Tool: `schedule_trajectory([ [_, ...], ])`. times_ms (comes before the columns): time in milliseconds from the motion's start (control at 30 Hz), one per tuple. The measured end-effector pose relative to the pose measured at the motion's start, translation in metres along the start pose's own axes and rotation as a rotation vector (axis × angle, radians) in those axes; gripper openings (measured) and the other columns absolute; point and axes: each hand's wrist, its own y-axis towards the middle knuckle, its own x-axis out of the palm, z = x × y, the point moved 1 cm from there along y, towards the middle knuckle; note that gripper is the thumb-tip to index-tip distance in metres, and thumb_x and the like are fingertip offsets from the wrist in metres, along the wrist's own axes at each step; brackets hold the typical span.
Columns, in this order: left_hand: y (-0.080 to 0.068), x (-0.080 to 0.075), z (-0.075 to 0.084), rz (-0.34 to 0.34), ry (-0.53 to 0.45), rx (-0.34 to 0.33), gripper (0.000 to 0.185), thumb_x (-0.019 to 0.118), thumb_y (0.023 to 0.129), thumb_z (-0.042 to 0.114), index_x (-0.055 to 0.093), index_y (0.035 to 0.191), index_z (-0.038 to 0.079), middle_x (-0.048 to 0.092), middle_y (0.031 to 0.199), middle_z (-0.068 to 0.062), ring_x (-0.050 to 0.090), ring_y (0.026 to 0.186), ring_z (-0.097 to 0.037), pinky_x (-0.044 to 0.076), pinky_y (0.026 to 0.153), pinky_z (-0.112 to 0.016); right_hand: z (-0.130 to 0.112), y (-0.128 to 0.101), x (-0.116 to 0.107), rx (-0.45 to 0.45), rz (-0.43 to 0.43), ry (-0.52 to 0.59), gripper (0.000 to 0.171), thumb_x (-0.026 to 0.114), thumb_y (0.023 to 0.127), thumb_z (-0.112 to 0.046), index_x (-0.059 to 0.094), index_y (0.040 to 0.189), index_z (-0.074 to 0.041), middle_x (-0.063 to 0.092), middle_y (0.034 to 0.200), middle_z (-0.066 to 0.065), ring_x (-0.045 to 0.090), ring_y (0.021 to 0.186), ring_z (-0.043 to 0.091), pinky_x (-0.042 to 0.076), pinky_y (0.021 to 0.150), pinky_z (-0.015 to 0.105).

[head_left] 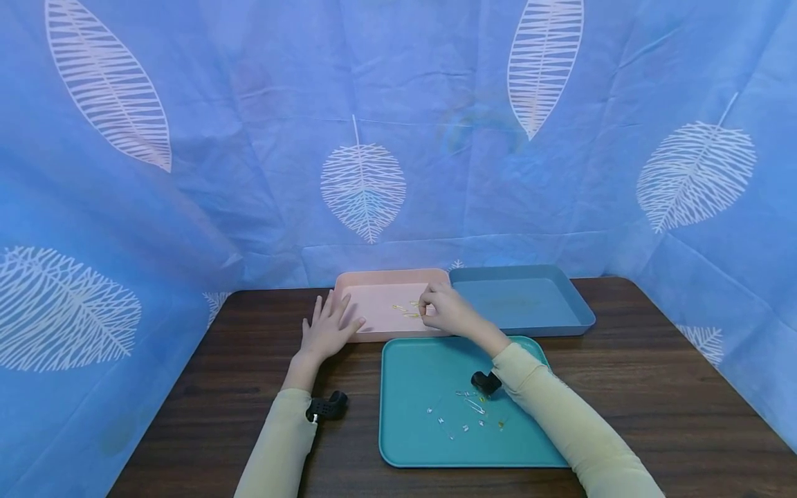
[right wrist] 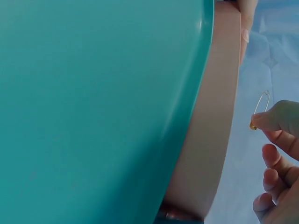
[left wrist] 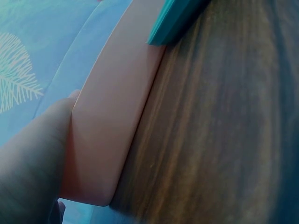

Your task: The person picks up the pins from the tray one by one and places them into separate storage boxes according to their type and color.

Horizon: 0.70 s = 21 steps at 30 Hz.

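Note:
My right hand (head_left: 438,309) hovers over the pink tray (head_left: 373,277) and pinches a gold safety pin (right wrist: 260,108) between thumb and forefinger. Gold pins (head_left: 406,309) lie inside the pink tray. My left hand (head_left: 328,325) rests with straight fingers against the pink tray's (left wrist: 112,121) left front corner. Near me, the teal tray (head_left: 405,436) holds several small silver and gold safety pins (head_left: 467,411). In the right wrist view the teal tray (right wrist: 93,102) fills the left, with the pink tray's rim (right wrist: 210,140) beside it.
A blue tray (head_left: 560,304) stands to the right of the pink one. All three sit on a dark wooden table (head_left: 654,387). Blue leaf-print cloth (head_left: 398,138) walls in the back and both sides. Black wrist cameras (head_left: 326,407) ride on both sleeves.

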Motion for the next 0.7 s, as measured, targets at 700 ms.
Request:
schedule_trajectory([
  [700,-0.003,-0.004,0.005,0.013,0.127,-0.012,0.077,0.041,0.092,0.07,0.022,0.156,0.031,0.007,0.166,-0.008,-0.006,0.153,-0.036,0.004,0.111,-0.077,-0.012,0.038,0.029,0.104,-0.055,-0.119,0.019,0.067,0.083,-0.006,0.06,0.07,-0.017,0.056,0.087,0.005,0.044,0.08,0.019,0.04,0.072,0.034],
])
